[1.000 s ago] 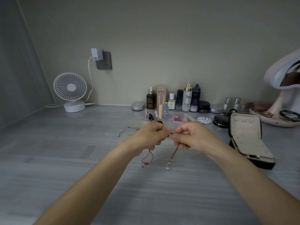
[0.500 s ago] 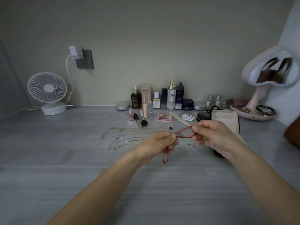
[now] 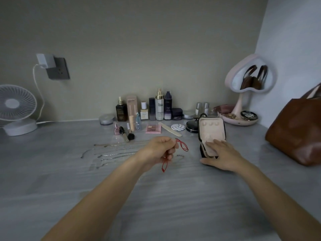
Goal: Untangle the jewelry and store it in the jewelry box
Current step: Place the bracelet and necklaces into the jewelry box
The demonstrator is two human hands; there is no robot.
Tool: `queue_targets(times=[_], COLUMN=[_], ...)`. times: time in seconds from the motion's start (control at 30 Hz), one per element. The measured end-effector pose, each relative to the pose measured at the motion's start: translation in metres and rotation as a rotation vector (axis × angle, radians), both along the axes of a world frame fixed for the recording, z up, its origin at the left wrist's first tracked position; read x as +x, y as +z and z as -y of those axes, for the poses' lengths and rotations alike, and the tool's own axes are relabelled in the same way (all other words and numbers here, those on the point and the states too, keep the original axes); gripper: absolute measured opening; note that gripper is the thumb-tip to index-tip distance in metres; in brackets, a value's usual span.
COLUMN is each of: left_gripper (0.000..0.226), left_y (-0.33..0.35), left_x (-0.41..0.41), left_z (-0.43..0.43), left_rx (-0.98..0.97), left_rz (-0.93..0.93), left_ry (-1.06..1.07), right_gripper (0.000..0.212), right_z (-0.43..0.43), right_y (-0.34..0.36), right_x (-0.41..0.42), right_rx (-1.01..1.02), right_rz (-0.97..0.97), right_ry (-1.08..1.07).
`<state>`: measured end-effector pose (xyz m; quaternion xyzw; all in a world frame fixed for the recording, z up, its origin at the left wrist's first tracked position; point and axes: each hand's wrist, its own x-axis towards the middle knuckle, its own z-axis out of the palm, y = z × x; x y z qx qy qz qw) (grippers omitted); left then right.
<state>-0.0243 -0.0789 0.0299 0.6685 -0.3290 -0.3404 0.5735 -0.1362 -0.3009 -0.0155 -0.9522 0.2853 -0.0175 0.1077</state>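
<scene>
The left hand [image 3: 160, 150] pinches the red cord bracelet [image 3: 181, 145] closed-fingered, while the open right hand [image 3: 220, 153] steadies the jewelry box [image 3: 211, 131], probably to receive it.

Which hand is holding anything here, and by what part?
The left hand pinches the red cord bracelet mid-length, loops hanging either side. The right hand holds nothing, resting on the open black jewelry box.

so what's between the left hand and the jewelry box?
Head view: only the red cord looping from the left hand, then bare tabletop up to the jewelry box.
</scene>
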Motion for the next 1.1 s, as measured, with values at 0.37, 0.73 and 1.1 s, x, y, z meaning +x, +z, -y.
queue_targets(times=[0.37,0.73,1.1], left_gripper=[0.024,0.031,0.024], left_y=[0.004,0.007,0.018], left_x=[-0.004,-0.023,-0.022], left_z=[-0.001,0.01,0.043], left_rx=[0.004,0.049,-0.01], left_rz=[0.039,0.278,0.22], left_ry=[0.016,-0.168,-0.154], right_gripper=[0.082,0.048,0.009], right_z=[-0.104,-0.1,-0.056], right_y=[0.004,0.057,0.08], right_x=[-0.049,-0.054,-0.027], right_rx=[-0.117,0.07,0.052], right_rz=[0.032,0.509,0.515], right_ry=[0.031,0.066,0.252])
